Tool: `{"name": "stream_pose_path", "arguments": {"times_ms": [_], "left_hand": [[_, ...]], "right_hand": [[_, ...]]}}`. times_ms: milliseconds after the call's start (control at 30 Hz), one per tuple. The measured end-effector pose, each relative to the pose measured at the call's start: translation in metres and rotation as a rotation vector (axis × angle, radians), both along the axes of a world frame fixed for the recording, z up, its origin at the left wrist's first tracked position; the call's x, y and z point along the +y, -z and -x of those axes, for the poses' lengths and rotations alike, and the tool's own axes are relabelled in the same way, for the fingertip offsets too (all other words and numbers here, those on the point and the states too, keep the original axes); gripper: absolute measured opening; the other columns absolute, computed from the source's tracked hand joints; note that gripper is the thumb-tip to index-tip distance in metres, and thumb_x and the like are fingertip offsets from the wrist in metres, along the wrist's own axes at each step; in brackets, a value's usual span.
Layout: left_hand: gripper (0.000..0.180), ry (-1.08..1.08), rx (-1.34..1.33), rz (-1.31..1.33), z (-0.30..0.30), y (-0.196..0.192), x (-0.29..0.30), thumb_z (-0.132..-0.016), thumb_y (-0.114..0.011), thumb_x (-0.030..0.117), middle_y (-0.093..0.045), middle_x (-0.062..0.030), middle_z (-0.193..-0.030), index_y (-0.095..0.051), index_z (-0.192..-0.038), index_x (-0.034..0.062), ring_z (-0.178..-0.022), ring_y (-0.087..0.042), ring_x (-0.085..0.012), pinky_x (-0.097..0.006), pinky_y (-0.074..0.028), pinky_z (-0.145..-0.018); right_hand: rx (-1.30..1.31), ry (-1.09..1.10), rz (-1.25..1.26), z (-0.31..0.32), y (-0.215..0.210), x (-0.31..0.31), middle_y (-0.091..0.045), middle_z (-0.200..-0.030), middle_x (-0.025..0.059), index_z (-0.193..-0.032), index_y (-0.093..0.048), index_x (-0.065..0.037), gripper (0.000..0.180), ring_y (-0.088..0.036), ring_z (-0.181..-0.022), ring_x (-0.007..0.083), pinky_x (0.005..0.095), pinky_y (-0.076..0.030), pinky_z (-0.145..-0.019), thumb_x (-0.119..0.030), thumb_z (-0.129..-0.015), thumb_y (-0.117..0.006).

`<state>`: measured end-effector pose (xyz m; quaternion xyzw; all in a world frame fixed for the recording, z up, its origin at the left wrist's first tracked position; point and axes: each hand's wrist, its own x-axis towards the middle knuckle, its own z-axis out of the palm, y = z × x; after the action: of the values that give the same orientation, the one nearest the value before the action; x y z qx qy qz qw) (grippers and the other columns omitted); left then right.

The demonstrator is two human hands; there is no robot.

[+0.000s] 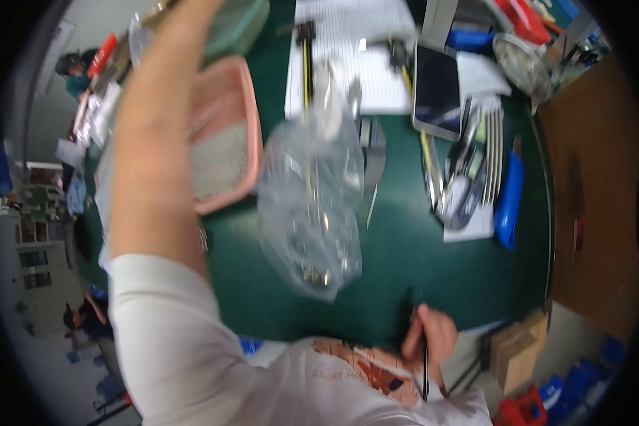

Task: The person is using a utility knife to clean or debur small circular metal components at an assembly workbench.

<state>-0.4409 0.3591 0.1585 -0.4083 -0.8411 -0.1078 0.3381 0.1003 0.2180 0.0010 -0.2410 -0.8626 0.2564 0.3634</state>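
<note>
Right hand (pixel 431 334) pinching one black pen (pixel 424 369); one plastic bag (pixel 312 199); left hand unseen.

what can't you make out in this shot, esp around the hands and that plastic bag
Head view only:
- Left hand: the raised left forearm runs off the top edge, so the hand and anything it holds are cut off.
- Clear plastic bag: motion blur hides its small contents.
- Right hand: holds a thin dark tool; too small to tell its kind.
- Pink basket: partly hidden behind the forearm.
</note>
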Motion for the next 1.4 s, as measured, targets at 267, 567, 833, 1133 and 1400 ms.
{"name": "stream_pose_path", "arguments": {"times_ms": [267,567,833,1133,1400], "left_hand": [[0.01,1.056,0.039,0.056,-0.224,0.07,-0.21,-0.051,-0.053,0.005,-0.049,-0.0054,-0.056,-0.048,-0.06,0.0062,-0.049,-0.05,-0.0202,-0.029,-0.04,-0.044],[0.01,0.68,-0.194,0.431,-0.286,0.128,-0.197,-0.058,-0.055,0.003,-0.053,-0.0105,-0.072,-0.055,-0.068,0.0017,-0.07,-0.053,-0.026,-0.036,-0.044,-0.059],[0.015,0.767,-0.476,0.198,-0.3,0.118,-0.206,-0.064,-0.059,0.008,-0.05,-0.0111,-0.072,-0.053,-0.078,0.005,-0.072,-0.052,-0.0292,-0.038,-0.043,-0.061],[0.011,0.805,-0.42,0.317,-0.313,0.133,-0.201,-0.065,-0.061,0.016,-0.051,-0.0083,-0.071,-0.058,-0.067,0.005,-0.07,-0.053,-0.0255,-0.036,-0.045,-0.058],[0.012,0.653,-0.349,0.321,-0.319,0.117,-0.249,-0.062,-0.064,0.012,-0.05,-0.0054,-0.068,-0.06,-0.073,0.0068,-0.067,-0.052,-0.0229,-0.033,-0.044,-0.055]], "right_hand": [[0.091,0.077,-0.04,0.007,0.01,-0.008,-0.055,-0.065,0.0105,-0.092,-0.057,0.0,0.029,-0.05,-0.049,0.0211,0.0278,-0.039,-0.046,0.009,-0.065,-0.058],[0.202,0.06,-0.155,0.012,0.013,-0.007,-0.058,-0.065,0.01,-0.09,-0.059,-0.002,0.025,-0.054,-0.051,0.0197,0.026,-0.04,-0.045,0.006,-0.066,-0.059],[0.197,0.054,-0.193,0.013,0.015,-0.003,-0.056,-0.064,0.0116,-0.086,-0.058,0.0,0.019,-0.053,-0.052,0.0223,0.0275,-0.04,-0.047,0.008,-0.069,-0.056],[0.233,0.088,-0.209,0.012,0.019,-0.008,-0.055,-0.061,0.0117,-0.082,-0.058,0.0,0.018,-0.053,-0.05,0.0228,0.028,-0.039,-0.046,0.007,-0.066,-0.058],[0.223,0.083,-0.23,0.01,0.014,-0.011,-0.054,-0.06,0.0088,-0.083,-0.059,-0.003,0.022,-0.052,-0.048,0.0222,0.0278,-0.038,-0.044,0.007,-0.064,-0.06]]}}
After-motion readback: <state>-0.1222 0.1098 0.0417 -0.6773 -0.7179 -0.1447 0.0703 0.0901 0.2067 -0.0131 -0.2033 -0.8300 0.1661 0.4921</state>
